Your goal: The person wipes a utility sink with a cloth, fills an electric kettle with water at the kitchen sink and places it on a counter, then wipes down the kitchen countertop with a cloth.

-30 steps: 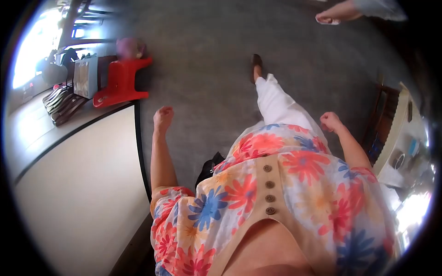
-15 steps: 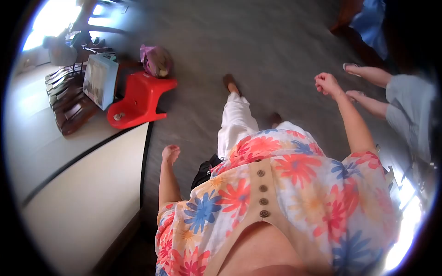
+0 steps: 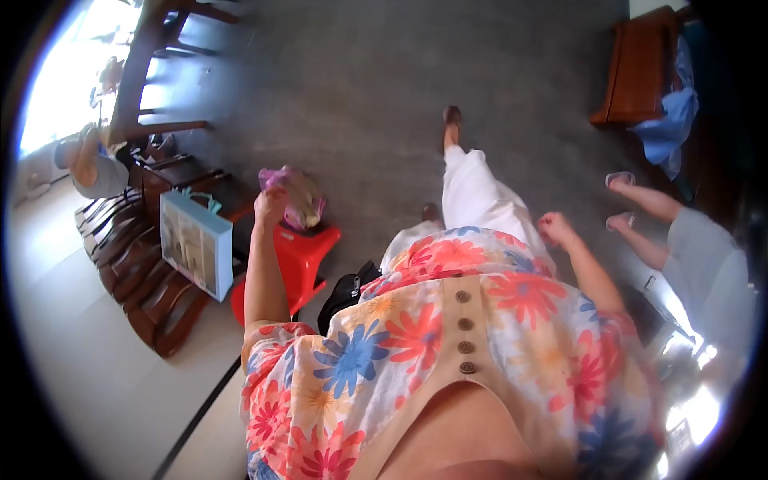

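My left hand (image 3: 272, 205) is raised at the left with its fingers loosely curled and nothing visible in it. It overlaps a pink and clear plastic bag (image 3: 302, 197) in view; I cannot tell whether they touch. Just below that hand is a red plastic chair (image 3: 302, 260). My right hand (image 3: 555, 230) hangs beside my white trousers (image 3: 488, 192), fingers curled in, with nothing visible in it. A black bag (image 3: 346, 294) rests at my left hip. One brown shoe (image 3: 452, 117) is stretched forward on the grey floor.
Dark wooden chairs (image 3: 148, 268) line the left side, with a light blue box (image 3: 197, 244) on them. Another person (image 3: 100, 172) is at the far left. A second person's legs (image 3: 652, 200) stand at the right, below a wooden piece of furniture (image 3: 640, 68) with blue cloth (image 3: 668, 128).
My left hand has swung forward and up, and my right hand has come back toward my body. My stepping leg has changed. The red chair and bags now appear lower in view.
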The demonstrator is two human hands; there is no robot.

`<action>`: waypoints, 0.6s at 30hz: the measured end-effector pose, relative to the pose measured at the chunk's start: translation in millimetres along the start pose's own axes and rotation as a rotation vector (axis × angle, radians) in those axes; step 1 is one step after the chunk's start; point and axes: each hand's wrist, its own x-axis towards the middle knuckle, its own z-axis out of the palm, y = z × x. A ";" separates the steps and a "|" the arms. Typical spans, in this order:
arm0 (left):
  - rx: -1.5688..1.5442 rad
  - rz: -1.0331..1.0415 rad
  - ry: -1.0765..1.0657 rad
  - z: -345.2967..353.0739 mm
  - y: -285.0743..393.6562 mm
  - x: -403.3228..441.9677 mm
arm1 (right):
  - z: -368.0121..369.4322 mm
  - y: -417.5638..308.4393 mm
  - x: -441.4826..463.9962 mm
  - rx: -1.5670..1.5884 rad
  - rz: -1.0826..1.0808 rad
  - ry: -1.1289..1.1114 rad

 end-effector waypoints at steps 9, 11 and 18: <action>-0.076 -0.104 -0.200 -47.6 43.7 179.2 | -169.3 -243.1 141.4 0.073 -0.047 0.069; -0.158 -0.204 -0.154 -67.8 37.2 190.7 | -216.4 -337.1 147.5 0.124 -0.145 0.111; -0.167 -0.466 -0.297 -104.6 -36.3 316.4 | -278.1 -595.5 227.2 0.157 -0.427 0.154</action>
